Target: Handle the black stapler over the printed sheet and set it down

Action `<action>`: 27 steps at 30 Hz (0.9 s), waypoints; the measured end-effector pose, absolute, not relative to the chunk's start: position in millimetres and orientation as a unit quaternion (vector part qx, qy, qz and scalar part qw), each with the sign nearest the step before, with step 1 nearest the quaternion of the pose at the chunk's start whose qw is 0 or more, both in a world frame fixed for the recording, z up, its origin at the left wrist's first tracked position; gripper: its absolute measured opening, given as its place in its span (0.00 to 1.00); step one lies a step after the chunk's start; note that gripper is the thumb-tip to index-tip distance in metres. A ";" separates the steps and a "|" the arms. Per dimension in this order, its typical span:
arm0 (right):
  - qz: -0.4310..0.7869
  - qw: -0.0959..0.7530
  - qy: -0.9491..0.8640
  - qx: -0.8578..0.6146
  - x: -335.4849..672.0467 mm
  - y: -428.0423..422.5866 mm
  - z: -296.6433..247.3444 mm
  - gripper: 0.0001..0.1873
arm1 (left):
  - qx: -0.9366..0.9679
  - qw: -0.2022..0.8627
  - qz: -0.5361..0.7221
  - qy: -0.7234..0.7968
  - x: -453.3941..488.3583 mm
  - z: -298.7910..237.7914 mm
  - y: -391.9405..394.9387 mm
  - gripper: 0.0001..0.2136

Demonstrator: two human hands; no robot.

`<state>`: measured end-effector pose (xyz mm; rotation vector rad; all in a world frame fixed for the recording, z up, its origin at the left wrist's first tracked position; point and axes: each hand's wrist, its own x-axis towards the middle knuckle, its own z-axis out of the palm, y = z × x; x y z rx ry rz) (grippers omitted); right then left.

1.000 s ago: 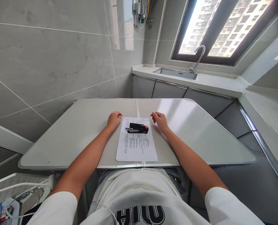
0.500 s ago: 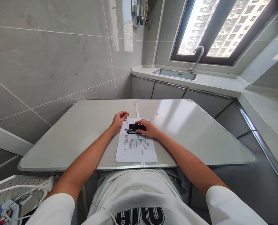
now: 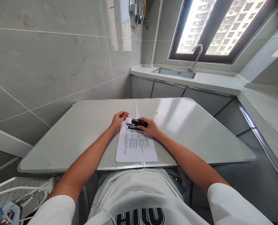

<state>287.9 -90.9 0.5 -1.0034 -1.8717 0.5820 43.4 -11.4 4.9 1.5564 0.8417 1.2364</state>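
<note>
A black stapler is in the grip of my right hand, its jaws pointing left over the top part of a printed sheet of paper. The stapler's upper arm is raised apart from its base. At the paper's top left corner, my left hand has its fingers curled together, seemingly pinching the edge. Whether the paper is one sheet or a stack is hard to see. The sheet lies flat on the table, close to its front edge, over the center seam.
The pale folding table has a metal rim. Behind it stand a counter with a sink and a faucet under a window. At lower left is a white perforated basket with cables and small items.
My right hand has moved the stapler slightly up and right, tilting it a little. My left hand stays at the paper's corner.
</note>
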 end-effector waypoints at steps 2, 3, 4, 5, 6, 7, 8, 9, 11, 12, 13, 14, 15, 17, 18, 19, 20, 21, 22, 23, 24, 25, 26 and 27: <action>0.223 0.496 -0.715 -0.439 292.4 -89.4 3.8 0.19 | 0.633 0.480 0.500 0.345 42.8 5.0 -11.1 0.19; 0.216 0.512 -0.697 -0.452 295.1 -88.6 5.2 0.18 | 0.632 0.485 0.497 0.345 42.6 5.3 -11.2 0.20; 0.211 0.525 -0.683 -0.461 297.7 -87.7 6.2 0.18 | 0.632 0.488 0.493 0.344 42.4 5.7 -11.5 0.21; 0.206 0.533 -0.674 -0.468 300.1 -86.9 6.7 0.17 | 0.634 0.490 0.490 0.342 42.3 6.2 -12.0 0.21; 0.204 0.537 -0.669 -0.473 302.1 -86.2 6.5 0.17 | 0.638 0.490 0.488 0.340 42.3 6.7 -12.6 0.22; 0.202 0.537 -0.668 -0.475 303.5 -85.6 5.8 0.17 | 0.641 0.487 0.487 0.339 42.5 7.2 -13.4 0.22; 0.200 0.533 -0.670 -0.476 304.2 -85.2 4.8 0.17 | 0.646 0.482 0.486 0.338 42.7 7.9 -14.4 0.23; 0.198 0.528 -0.674 -0.477 304.3 -84.9 3.7 0.17 | 0.654 0.475 0.483 0.337 42.9 8.7 -15.6 0.23; 0.190 0.516 -0.689 -0.472 303.0 -85.2 2.0 0.18 | 0.674 0.456 0.475 0.336 43.6 10.9 -18.7 0.21; 0.185 0.512 -0.696 -0.468 301.8 -85.7 1.7 0.18 | 0.687 0.441 0.470 0.336 44.0 12.3 -20.6 0.20; 0.181 0.509 -0.702 -0.464 300.5 -86.5 1.8 0.18 | 0.702 0.421 0.465 0.336 44.3 13.9 -22.5 0.18; 0.178 0.506 -0.707 -0.460 299.2 -87.5 2.3 0.18 | 0.719 0.398 0.461 0.335 44.6 15.5 -24.4 0.17; 0.177 0.504 -0.711 -0.457 298.2 -88.5 3.1 0.17 | 0.735 0.372 0.459 0.333 44.9 17.0 -26.1 0.15; 0.176 0.499 -0.716 -0.455 296.9 -90.4 4.6 0.17 | 0.762 0.323 0.456 0.329 45.4 19.2 -28.4 0.11; 0.175 0.496 -0.718 -0.456 296.7 -91.1 5.2 0.17 | 0.771 0.306 0.453 0.327 45.5 19.6 -28.9 0.10; 0.174 0.493 -0.720 -0.456 296.8 -91.5 5.5 0.17 | 0.778 0.295 0.449 0.325 45.6 19.6 -29.1 0.10; 0.171 0.491 -0.722 -0.456 297.1 -91.6 5.5 0.17 | 0.784 0.288 0.444 0.325 45.6 19.1 -28.8 0.09; 0.169 0.489 -0.724 -0.456 297.5 -91.6 5.3 0.17 | 0.789 0.283 0.438 0.325 45.7 18.3 -28.4 0.09; 0.166 0.489 -0.725 -0.455 297.9 -91.3 4.9 0.17 | 0.793 0.281 0.432 0.324 45.6 17.3 -27.7 0.09; 0.164 0.488 -0.727 -0.455 298.3 -91.0 4.4 0.17 | 0.798 0.279 0.426 0.323 45.6 16.1 -27.1 0.09; 0.162 0.488 -0.728 -0.454 298.5 -90.6 3.8 0.17 | 0.801 0.278 0.420 0.322 45.6 15.0 -26.5 0.08; 0.160 0.488 -0.728 -0.453 298.7 -90.2 3.2 0.17 | 0.805 0.278 0.414 0.321 45.6 14.1 -26.1 0.08; 0.158 0.488 -0.729 -0.452 298.8 -89.7 2.6 0.17 | 0.808 0.278 0.409 0.320 45.6 13.5 -25.8 0.08; 0.156 0.488 -0.731 -0.451 298.9 -89.3 2.0 0.17 | 0.810 0.280 0.404 0.320 45.7 13.1 -25.7 0.08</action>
